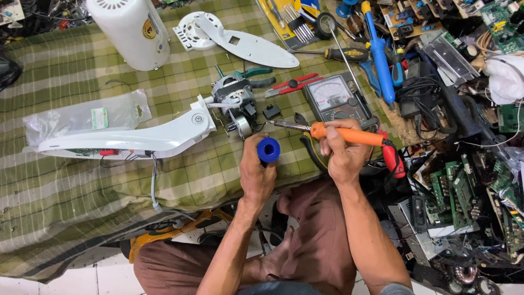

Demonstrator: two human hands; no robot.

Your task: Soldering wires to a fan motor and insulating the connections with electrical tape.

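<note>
My left hand (256, 172) grips blue solder spool (268, 149), right hand (341, 153) clutches orange soldering iron (341, 134), tip short of fan motor (236, 106); joint not yet soldered, I'd judge.

Beyond the hands, a grey analogue multimeter (335, 98) lies on the green checked cloth (71, 186), red-handled pliers (295, 84) just past it, a white cylindrical plastic housing (134, 33) far up-left, and green circuit boards (456, 191) heaped to the right.
</note>
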